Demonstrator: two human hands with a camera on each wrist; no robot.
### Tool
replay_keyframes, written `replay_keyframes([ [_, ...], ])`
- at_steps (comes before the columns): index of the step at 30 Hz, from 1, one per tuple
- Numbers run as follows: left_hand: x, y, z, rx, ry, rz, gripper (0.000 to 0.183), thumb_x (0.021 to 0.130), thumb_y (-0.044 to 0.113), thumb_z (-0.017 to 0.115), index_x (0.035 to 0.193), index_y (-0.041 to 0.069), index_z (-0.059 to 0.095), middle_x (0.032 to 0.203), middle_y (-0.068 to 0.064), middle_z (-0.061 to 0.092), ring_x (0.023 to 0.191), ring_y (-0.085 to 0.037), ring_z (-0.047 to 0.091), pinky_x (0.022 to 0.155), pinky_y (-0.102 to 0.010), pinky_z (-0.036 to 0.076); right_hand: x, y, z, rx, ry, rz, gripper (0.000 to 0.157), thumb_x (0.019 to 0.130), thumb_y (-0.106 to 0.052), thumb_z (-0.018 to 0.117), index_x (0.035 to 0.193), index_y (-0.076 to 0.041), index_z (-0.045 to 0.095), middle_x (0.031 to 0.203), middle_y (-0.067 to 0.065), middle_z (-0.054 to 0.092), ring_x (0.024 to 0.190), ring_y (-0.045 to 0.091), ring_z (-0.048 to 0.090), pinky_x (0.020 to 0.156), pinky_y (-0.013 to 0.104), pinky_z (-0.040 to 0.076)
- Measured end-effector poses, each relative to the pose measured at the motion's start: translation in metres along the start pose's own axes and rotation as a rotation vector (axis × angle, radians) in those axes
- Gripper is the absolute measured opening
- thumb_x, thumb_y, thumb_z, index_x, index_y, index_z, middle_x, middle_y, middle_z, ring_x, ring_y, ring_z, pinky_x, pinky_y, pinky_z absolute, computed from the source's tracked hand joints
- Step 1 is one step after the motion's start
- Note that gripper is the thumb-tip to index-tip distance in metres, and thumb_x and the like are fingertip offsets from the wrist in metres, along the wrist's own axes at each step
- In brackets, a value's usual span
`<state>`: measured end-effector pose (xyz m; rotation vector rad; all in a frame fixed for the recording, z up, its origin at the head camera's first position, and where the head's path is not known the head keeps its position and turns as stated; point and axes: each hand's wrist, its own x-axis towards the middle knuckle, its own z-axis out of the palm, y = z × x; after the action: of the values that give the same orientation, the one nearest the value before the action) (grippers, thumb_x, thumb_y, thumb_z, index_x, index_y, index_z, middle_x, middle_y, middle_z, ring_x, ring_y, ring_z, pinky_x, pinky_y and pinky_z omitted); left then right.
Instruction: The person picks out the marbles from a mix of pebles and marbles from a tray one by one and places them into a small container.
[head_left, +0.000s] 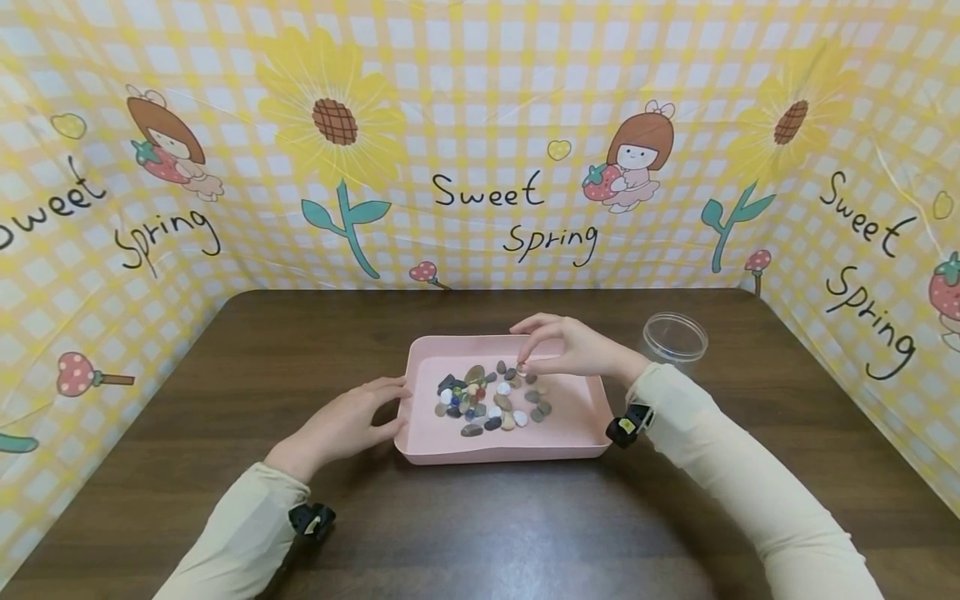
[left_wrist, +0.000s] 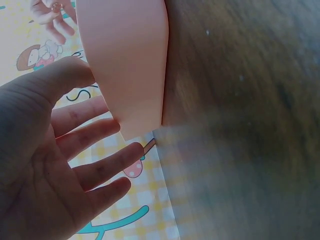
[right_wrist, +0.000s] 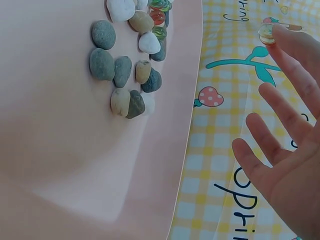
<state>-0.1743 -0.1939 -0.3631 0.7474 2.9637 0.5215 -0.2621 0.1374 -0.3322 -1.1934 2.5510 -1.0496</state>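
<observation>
from my seat i have the pink tray (head_left: 573, 421) mid-table, with grey, white and tan stones (head_left: 502, 403) and coloured glass marbles (head_left: 481, 395) lying in it, the marbles gathered toward the left. the left hand (head_left: 341, 427) is spread wide, touching the tray's left wall. the right hand (head_left: 573, 346) pinches a clear marble (right_wrist: 267, 35) between thumb and forefinger over the tray's far side. a clear round container (head_left: 675, 337) stands far right, beyond the tray; i cannot tell what it holds. the checked cloth (head_left: 480, 108) repeats "sweet spring" in black letters.
</observation>
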Motion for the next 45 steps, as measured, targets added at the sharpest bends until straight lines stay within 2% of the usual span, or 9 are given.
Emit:
replay_keyframes([
  [17, -0.001, -0.001, 0.001, 0.005, 0.020, 0.022, 0.040, 0.088, 0.024, 0.061, 0.122, 0.002, 0.060, 0.133, -0.019, 0.054, 0.122, -0.035, 0.052, 0.100, -0.050, 0.043, -0.019, 0.004, -0.009, 0.003, 0.070, 0.029, 0.007, 0.081, -0.021, 0.072, 0.088, -0.019, 0.072, 0.132, 0.010, 0.054, 0.128, 0.028, 0.045, 0.108, 0.054, 0.032],
  [29, -0.001, -0.001, 0.000, 0.003, 0.011, 0.015, 0.040, 0.089, 0.023, 0.060, 0.123, 0.003, 0.059, 0.134, -0.018, 0.054, 0.123, -0.035, 0.051, 0.101, -0.050, 0.042, -0.034, 0.003, -0.018, -0.008, 0.117, 0.065, 0.009, 0.080, -0.022, 0.073, 0.089, -0.020, 0.072, 0.131, 0.006, 0.055, 0.126, 0.028, 0.046, 0.105, 0.052, 0.035],
  [35, -0.001, 0.000, -0.001, 0.003, 0.011, 0.013, 0.039, 0.089, 0.023, 0.060, 0.123, 0.003, 0.059, 0.134, -0.018, 0.054, 0.123, -0.035, 0.051, 0.101, -0.050, 0.042, -0.045, 0.008, -0.024, 0.009, 0.139, 0.115, 0.008, 0.082, -0.024, 0.071, 0.090, -0.021, 0.071, 0.132, 0.004, 0.053, 0.127, 0.026, 0.045, 0.103, 0.053, 0.037],
  [41, -0.001, 0.000, 0.000, 0.005, 0.010, 0.009, 0.040, 0.089, 0.024, 0.060, 0.123, 0.002, 0.059, 0.134, -0.018, 0.053, 0.124, -0.035, 0.051, 0.102, -0.050, 0.042, -0.057, 0.016, -0.030, -0.014, 0.172, 0.117, 0.010, 0.083, -0.024, 0.070, 0.092, -0.022, 0.071, 0.132, 0.004, 0.053, 0.128, 0.025, 0.044, 0.106, 0.055, 0.033],
  [45, 0.000, -0.001, 0.002, 0.005, 0.009, 0.005, 0.041, 0.089, 0.025, 0.060, 0.123, 0.002, 0.059, 0.135, -0.018, 0.053, 0.124, -0.034, 0.051, 0.102, -0.050, 0.042, -0.064, 0.022, -0.033, -0.039, 0.213, 0.104, 0.010, 0.083, -0.020, 0.070, 0.093, -0.021, 0.070, 0.131, 0.006, 0.055, 0.126, 0.025, 0.046, 0.105, 0.049, 0.035],
])
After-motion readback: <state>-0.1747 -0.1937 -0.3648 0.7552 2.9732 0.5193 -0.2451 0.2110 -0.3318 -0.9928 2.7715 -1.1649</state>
